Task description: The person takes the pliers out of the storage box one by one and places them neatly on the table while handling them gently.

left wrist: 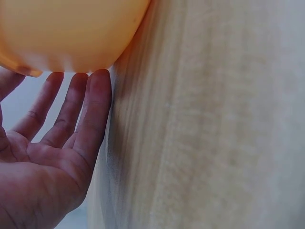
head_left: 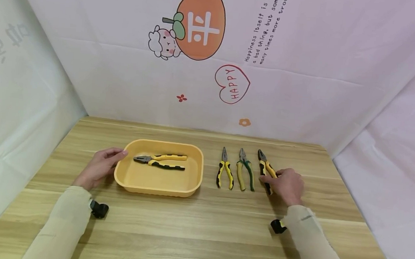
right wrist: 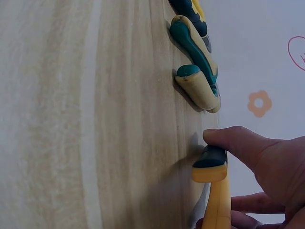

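At the left, a yellow plastic tray point(head_left: 157, 191) holds a pair of combination pliers point(head_left: 162, 161) with yellow-and-black handles. My left hand point(head_left: 102, 164) grips the tray's left end, thumb over the rim and fingertips against the outer wall point(left wrist: 71, 33). On the right, my right hand point(head_left: 287, 186) pinches the handles of another pair of yellow-and-black pliers point(head_left: 262, 155), jaws away from me. In the right wrist view, my thumb lies along the black grip point(right wrist: 210, 157); the far fingers are partly hidden.
Left of the held pliers lie green-and-cream pliers point(head_left: 242, 164) and yellow-and-black long-nose pliers point(head_left: 223, 156), handles toward me. A printed white cloth point(head_left: 285, 107) stands behind the wooden table point(head_left: 193, 233), with cloth along both sides.
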A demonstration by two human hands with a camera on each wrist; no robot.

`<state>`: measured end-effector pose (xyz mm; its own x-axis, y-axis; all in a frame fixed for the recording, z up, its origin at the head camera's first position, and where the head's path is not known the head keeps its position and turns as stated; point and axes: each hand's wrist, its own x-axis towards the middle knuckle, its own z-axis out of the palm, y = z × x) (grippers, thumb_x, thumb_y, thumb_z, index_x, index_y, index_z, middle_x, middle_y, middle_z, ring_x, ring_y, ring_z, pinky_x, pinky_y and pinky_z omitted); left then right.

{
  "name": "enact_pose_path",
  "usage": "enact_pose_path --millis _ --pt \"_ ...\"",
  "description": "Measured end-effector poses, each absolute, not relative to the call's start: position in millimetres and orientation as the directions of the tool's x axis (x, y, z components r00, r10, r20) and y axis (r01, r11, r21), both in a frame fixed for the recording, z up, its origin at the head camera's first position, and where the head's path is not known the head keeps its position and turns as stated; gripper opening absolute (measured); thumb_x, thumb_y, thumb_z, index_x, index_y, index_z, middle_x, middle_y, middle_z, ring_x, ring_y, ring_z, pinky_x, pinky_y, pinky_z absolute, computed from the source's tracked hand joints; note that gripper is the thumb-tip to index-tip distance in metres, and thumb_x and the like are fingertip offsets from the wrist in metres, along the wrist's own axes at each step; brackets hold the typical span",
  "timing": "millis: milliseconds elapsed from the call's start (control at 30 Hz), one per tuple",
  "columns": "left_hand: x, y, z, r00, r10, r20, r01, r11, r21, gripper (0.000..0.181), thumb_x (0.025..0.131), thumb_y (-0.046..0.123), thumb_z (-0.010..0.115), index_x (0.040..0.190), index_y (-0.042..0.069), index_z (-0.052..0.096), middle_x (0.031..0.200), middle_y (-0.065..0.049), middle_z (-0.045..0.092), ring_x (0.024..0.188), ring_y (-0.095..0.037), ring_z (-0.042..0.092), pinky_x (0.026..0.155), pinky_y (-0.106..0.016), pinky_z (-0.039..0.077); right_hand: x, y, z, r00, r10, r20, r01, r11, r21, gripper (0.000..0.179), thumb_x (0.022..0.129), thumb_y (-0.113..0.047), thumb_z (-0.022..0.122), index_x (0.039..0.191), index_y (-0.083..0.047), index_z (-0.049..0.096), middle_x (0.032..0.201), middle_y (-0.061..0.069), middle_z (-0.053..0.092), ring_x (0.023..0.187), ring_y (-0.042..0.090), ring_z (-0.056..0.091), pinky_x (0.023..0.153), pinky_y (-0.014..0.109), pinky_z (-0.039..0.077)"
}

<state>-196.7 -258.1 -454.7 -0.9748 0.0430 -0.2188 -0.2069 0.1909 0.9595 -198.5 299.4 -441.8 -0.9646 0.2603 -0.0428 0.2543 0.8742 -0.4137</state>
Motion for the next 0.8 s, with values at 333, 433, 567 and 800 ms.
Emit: enact_pose_path --millis 333,433,567,800 --pt "-196.4 -257.2 -453.8 -0.975 0.043 -0.216 -0.204 0.19 0.96 0.071 0.102 0.045 0.06 0.146 -0.008 0.044 0.138 -0.021 0.049 0.097 -0.002 0.062 0.082 -0.024 0.059 -198.2 295.3 -437.6 -0.97 0.234 -0.066 0.241 0.887 -0.394 0.054 0.082 -0.049 0.083 0.056 -0.013 0.051 0.049 -0.001 0.044 0.046 0.013 0.038 0.041 0.023 0.024" --pt "-196.0 -257.3 -453.5 -0.976 0.041 -0.215 -0.203 0.194 0.96 0.07 0.102 0.045 0.06 0.146 -0.008 0.044 0.137 -0.02 0.05 0.096 -0.001 0.062 0.082 -0.024 0.059 -198.9 293.2 -436.0 -0.969 0.228 -0.094 0.246 0.887 -0.392 0.055 0.083 -0.047 0.082 0.056 -0.013 0.049 0.049 -0.001 0.043 0.045 0.012 0.037 0.041 0.022 0.025" --pt "-195.7 -257.3 -453.6 -0.976 0.041 -0.213 -0.202 0.193 0.96 0.071 0.102 0.046 0.06 0.146 -0.008 0.044 0.136 -0.02 0.051 0.096 -0.001 0.062 0.082 -0.024 0.059 -200.5 290.5 -433.6 -0.965 0.231 -0.127 0.262 0.89 -0.372 0.056 0.084 -0.047 0.082 0.055 -0.014 0.046 0.049 -0.002 0.041 0.044 0.012 0.037 0.041 0.022 0.026" --pt "-196.4 -257.5 -454.6 -0.975 0.04 -0.218 -0.207 0.188 0.96 0.072 0.102 0.047 0.06 0.146 -0.008 0.044 0.138 -0.02 0.049 0.097 -0.001 0.061 0.083 -0.023 0.058 -204.3 289.4 -429.9 -0.955 0.232 -0.185 0.284 0.898 -0.337 0.053 0.086 -0.046 0.08 0.058 -0.012 0.051 0.05 0.0 0.046 0.044 0.013 0.041 0.04 0.022 0.028"
